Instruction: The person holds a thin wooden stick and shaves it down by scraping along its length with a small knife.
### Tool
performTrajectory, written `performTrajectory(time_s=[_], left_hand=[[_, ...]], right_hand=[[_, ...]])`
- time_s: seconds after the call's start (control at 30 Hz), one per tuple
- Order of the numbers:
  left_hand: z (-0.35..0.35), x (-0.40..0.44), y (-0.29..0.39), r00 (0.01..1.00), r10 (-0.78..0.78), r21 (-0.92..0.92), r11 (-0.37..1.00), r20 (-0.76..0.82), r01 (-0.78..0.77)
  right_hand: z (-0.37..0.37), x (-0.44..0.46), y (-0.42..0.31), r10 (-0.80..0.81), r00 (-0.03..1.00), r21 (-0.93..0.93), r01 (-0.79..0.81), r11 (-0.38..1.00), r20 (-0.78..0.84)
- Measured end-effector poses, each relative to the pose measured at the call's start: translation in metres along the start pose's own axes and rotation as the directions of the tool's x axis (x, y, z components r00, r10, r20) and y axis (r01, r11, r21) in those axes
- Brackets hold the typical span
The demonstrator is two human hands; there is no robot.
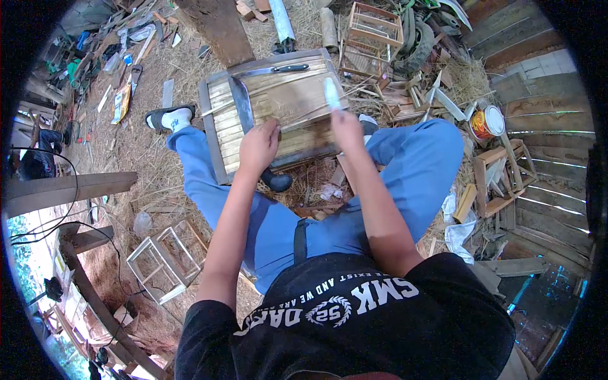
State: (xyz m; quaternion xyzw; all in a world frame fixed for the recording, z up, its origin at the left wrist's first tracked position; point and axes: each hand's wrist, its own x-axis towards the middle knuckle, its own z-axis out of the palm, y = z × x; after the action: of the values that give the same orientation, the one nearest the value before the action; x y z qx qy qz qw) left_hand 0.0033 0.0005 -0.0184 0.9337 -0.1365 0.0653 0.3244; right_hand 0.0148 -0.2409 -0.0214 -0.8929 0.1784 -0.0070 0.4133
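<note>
My left hand (pixel 259 145) is closed on the near end of a thin wooden strip (pixel 305 120), which slants up to the right. My right hand (pixel 348 130) grips a knife; its pale, glare-bright blade (pixel 331 94) points away from me, and its handle is hidden in my fist. Beneath both hands a slatted wooden board (pixel 220 166) with a dark frame lies across my legs. On it rest a large curved blade (pixel 241 104) with a black handle, partly behind my left hand, a black-handled kitchen knife (pixel 291 68), and a flat brown wooden piece (pixel 297 98).
A wooden post (pixel 218 31) stands just beyond the board. Small wooden frames (pixel 373 38) lie at the far right and left. A tin can (pixel 487 121) stands by the plank wall at right. A saw (pixel 135 75), straw and wood scraps cover the ground.
</note>
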Motion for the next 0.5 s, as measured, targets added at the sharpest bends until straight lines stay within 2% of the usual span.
performTrajectory(time_s=[0.13,0.2,0.27,0.33,0.47,0.5], left_hand=[[0.000,0.002,0.000,1.000,-0.020,0.019,1.000,0.015,0.019],[-0.001,0.002,0.002,0.999,-0.030,0.029,0.999,0.016,0.029],[-0.001,0.003,0.002,0.999,-0.047,0.043,0.998,0.014,0.046],[0.000,0.002,0.001,1.000,0.010,0.023,1.000,-0.024,-0.009],[-0.004,0.001,0.005,1.000,-0.018,0.032,0.999,0.014,0.018],[-0.005,0.001,0.006,1.000,-0.023,0.037,0.999,0.017,0.023]], right_hand=[[-0.007,0.011,0.013,0.098,0.995,-0.003,-0.098,0.995,-0.023],[0.012,-0.022,-0.003,-0.056,0.996,-0.001,0.056,0.998,0.073],[0.039,-0.046,-0.013,-0.119,0.987,-0.029,0.123,0.992,0.111],[0.035,-0.054,-0.026,-0.121,0.978,-0.040,0.130,0.991,0.169],[0.011,-0.036,-0.025,-0.092,0.956,-0.069,0.115,0.991,0.278],[0.005,-0.026,-0.021,-0.044,0.961,-0.080,0.068,0.994,0.274]])
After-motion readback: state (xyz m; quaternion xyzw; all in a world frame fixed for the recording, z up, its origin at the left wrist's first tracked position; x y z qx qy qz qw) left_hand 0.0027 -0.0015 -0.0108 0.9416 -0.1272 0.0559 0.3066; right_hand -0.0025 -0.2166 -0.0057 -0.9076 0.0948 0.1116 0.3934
